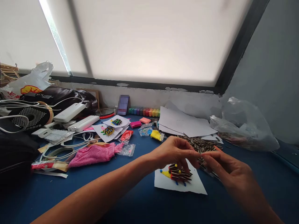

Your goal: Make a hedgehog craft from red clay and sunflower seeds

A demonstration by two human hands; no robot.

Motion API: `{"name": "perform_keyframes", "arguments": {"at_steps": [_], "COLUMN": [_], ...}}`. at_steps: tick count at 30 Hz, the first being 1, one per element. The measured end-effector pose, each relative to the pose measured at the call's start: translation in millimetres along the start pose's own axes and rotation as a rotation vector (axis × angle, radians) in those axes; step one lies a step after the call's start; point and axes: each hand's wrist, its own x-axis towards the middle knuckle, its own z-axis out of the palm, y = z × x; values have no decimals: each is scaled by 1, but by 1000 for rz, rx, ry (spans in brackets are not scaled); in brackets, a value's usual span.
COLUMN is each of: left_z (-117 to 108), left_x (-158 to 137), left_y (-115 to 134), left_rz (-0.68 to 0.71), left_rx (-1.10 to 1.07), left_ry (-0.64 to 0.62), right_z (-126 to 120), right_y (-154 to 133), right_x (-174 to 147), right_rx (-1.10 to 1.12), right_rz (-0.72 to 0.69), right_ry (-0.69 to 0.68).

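Note:
My left hand (pixel 173 153) and my right hand (pixel 230 170) meet at the fingertips above a white paper card (pixel 195 186). Both are closed in a pinch; whatever is between the fingers is too small to make out. Under my left hand, on the card, lies a clay hedgehog (pixel 181 178) with a yellow snout, blue nose, blue feet, yellow dots and striped sunflower seeds as spines. My left fingers partly cover it. Behind my hands spreads a heap of sunflower seeds (pixel 204 143), partly hidden by my right hand.
White sheets (pixel 184 121) lie behind the seeds, beside a clear plastic bag (pixel 249 127). Two finished-looking seed figures on cards (pixel 109 137), clay packets (pixel 157 135), and a pink cloth (pixel 93 154) lie leftward. Cables and white power banks (pixel 84 123) crowd the far left.

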Motion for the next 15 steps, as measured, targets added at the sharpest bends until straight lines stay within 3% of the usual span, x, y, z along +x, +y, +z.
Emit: {"name": "perform_keyframes", "arguments": {"at_steps": [4, 9, 13, 15], "left_z": [6, 11, 0, -10], "left_x": [-2, -6, -5, -4], "left_y": [-2, 0, 5, 8], "left_rz": [24, -39, -41, -7], "left_rx": [18, 142, 276, 346], "left_ry": [56, 43, -62, -50], "right_z": [6, 5, 2, 1], "right_y": [0, -4, -5, -4], "right_x": [-8, -11, -9, -8], "right_rx": [-45, -37, -32, -60], "right_rz": [-137, -124, -162, -166], "right_ry": [-44, -34, -65, -72]}}
